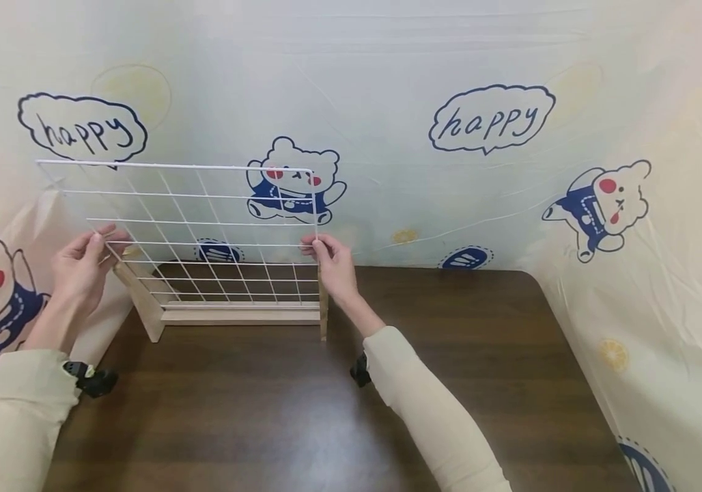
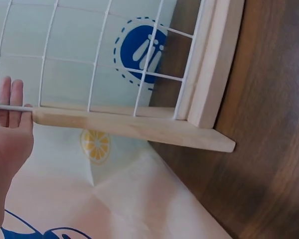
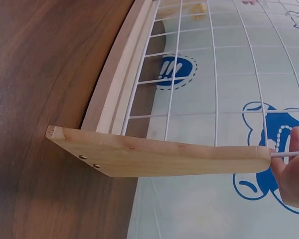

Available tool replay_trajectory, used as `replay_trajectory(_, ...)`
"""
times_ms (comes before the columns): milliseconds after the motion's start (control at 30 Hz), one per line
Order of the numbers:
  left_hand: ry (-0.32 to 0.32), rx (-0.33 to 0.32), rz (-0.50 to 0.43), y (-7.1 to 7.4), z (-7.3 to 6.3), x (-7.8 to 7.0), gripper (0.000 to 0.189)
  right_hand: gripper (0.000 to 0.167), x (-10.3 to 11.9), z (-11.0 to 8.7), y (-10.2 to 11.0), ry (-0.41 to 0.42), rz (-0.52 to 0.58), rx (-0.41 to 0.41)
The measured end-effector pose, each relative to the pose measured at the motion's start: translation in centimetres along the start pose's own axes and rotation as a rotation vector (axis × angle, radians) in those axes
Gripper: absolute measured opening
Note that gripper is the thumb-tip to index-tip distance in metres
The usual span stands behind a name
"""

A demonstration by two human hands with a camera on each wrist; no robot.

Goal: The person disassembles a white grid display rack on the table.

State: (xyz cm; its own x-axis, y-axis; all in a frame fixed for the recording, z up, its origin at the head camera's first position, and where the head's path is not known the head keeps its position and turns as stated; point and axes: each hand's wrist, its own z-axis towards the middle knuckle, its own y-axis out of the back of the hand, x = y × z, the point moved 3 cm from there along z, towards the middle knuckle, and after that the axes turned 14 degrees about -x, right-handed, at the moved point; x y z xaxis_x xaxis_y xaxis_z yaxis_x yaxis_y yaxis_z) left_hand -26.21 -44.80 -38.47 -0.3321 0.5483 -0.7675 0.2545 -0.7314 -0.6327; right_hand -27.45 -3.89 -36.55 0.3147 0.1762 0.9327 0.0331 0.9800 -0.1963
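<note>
A white wire grid panel stands upright in a pale wooden stand, tilted back a little. Its lower edge sits at the stand's crossbar, between two wooden side pieces. My left hand pinches the panel's left edge wire just above the left side piece. On the opposite edge, my right hand pinches the wire between thumb and fingers, close above the rounded tip of the right side piece. Two screw heads show on that piece's outer face.
The stand rests near the back left of a dark brown wooden table. A pale cloth printed with bears and speech bubbles hangs behind the table and along both sides. Black devices are strapped at the wrists.
</note>
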Motion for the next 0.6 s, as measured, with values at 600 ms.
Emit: replay_trajectory(600, 0.014, -0.014, 0.05, -0.5, 0.0, -1.0, 0.023, 0.022, -0.9, -0.2, -0.4, -0.11, -0.075, -0.208)
